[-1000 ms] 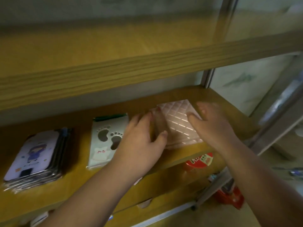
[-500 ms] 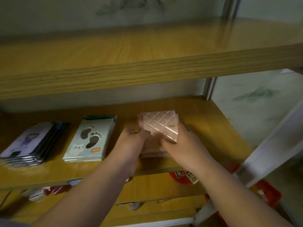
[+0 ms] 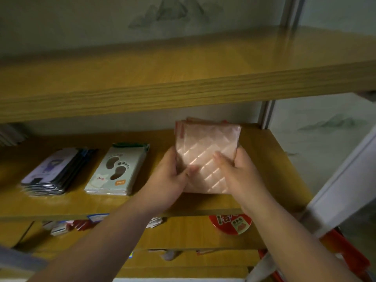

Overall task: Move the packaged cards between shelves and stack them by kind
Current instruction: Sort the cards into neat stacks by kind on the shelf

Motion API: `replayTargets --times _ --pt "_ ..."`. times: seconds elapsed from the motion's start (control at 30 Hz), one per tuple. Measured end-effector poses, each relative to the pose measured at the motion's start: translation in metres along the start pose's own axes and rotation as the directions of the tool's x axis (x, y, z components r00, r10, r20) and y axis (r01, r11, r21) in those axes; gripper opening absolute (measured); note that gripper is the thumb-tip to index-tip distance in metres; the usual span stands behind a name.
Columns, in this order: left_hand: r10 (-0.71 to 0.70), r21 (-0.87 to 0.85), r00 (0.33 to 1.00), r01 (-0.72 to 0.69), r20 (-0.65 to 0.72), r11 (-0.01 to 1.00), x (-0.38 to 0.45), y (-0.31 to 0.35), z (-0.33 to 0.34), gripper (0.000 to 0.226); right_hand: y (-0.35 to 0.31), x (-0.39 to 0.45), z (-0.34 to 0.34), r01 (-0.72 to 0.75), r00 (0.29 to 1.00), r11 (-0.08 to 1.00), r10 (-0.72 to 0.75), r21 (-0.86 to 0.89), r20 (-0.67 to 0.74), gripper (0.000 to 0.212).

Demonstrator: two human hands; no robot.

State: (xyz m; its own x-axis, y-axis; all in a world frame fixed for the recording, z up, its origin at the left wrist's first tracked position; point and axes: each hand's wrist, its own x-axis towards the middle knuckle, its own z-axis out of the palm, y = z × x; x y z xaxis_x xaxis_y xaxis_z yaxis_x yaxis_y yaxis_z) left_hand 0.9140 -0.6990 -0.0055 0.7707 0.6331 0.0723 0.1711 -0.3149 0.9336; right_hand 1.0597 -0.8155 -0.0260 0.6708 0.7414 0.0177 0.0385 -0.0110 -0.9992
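Observation:
A stack of pink quilted-pattern card packs is lifted off the middle shelf, tilted up toward me. My left hand grips its left edge with the thumb on the front. My right hand grips its right edge, thumb laid across the face. To the left on the same shelf lie a stack of grey packs with footprint cut-outs and a stack of dark packs topped by a lilac cartoon card.
The upper shelf board overhangs just above the held stack. On the lower shelf sit a red round tin and scattered small packs. A white post and red items stand at the right.
Both hands closed on the pink stack that lay flat on the shelf, then raised and tilted it upright. The view has risen, showing more of the upper shelf.

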Motion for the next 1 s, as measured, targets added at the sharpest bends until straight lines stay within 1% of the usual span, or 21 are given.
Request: replayTargets --times 0.07,0.1,0.13,0.2,0.3,0.4,0.47,0.53,0.6,0.63,0.7,0.73,0.8,0.87,0.93,1.0 --pt "0.124 0.026 0.992 -0.124 -0.005 0.992 -0.002 -0.002 0.005 0.061 0.002 -0.002 -0.002 0.124 0.992 0.992 -0.123 -0.019 0.024 0.030" --pt "0.175 0.041 0.985 -0.174 -0.005 0.984 -0.003 -0.005 0.009 0.070 0.005 -0.004 -0.004 0.161 0.986 0.986 -0.159 -0.035 0.039 0.036" --pt "0.207 0.061 0.978 -0.206 -0.001 0.977 -0.004 -0.008 0.014 0.075 0.009 -0.006 -0.006 0.183 0.982 0.982 -0.180 -0.052 0.062 0.043" --pt "0.215 0.087 0.977 -0.214 -0.002 0.973 -0.007 -0.015 0.023 0.084 0.018 -0.010 -0.007 0.200 0.973 0.978 -0.190 -0.066 0.130 0.055" --pt "0.220 0.068 0.976 -0.220 0.008 0.973 -0.006 -0.024 0.029 0.090 0.029 -0.012 -0.008 0.238 0.963 0.967 -0.223 -0.088 0.153 0.063" --pt "0.224 0.098 0.975 -0.223 0.002 0.970 -0.003 -0.031 0.030 0.095 0.032 -0.012 -0.009 0.270 0.959 0.952 -0.253 -0.145 0.128 0.061" --pt "0.230 0.118 0.973 -0.228 0.001 0.966 -0.003 -0.033 0.031 0.094 0.034 -0.011 -0.010 0.313 0.949 0.932 -0.301 -0.181 0.092 0.058" --pt "0.230 0.085 0.973 -0.230 0.016 0.969 -0.002 -0.032 0.031 0.093 0.034 -0.010 -0.010 0.321 0.947 0.929 -0.313 -0.184 0.070 0.056" --pt "0.184 0.016 0.983 -0.184 0.008 0.983 0.000 -0.029 0.029 0.087 0.030 -0.006 -0.011 0.266 0.964 0.949 -0.260 -0.172 0.055 0.052" --pt "0.148 0.013 0.989 -0.148 -0.014 0.989 0.000 -0.028 0.027 0.080 0.027 -0.003 -0.011 0.232 0.973 0.955 -0.228 -0.184 0.040 0.047" --pt "0.078 0.111 0.995 -0.070 -0.068 0.991 0.003 -0.026 0.024 0.063 0.019 0.004 -0.013 0.160 0.985 0.951 -0.170 -0.266 -0.015 0.032" --pt "0.051 0.159 0.996 -0.039 -0.075 0.987 0.005 -0.025 0.023 0.058 0.016 0.008 -0.014 0.105 0.990 0.937 -0.129 -0.333 -0.049 0.030" --pt "0.016 0.230 0.996 0.005 -0.088 0.973 0.008 -0.025 0.023 0.054 0.011 0.019 -0.018 -0.006 0.997 0.895 -0.026 -0.445 -0.067 0.039" --pt "-0.021 0.339 0.991 0.064 -0.131 0.939 0.013 -0.023 0.025 0.051 0.006 0.029 -0.020 -0.079 0.997 0.882 0.077 -0.465 -0.021 0.043" --pt "-0.085 0.434 0.983 0.149 -0.164 0.888 0.018 -0.022 0.030 0.053 0.004 0.036 -0.021 -0.118 0.988 0.859 0.151 -0.498 0.026 0.043" --pt "-0.143 0.504 0.970 0.224 -0.194 0.834 0.022 -0.022 0.035 0.057 0.005 0.042 -0.019 -0.103 0.984 0.784 0.169 -0.612 0.051 0.039"
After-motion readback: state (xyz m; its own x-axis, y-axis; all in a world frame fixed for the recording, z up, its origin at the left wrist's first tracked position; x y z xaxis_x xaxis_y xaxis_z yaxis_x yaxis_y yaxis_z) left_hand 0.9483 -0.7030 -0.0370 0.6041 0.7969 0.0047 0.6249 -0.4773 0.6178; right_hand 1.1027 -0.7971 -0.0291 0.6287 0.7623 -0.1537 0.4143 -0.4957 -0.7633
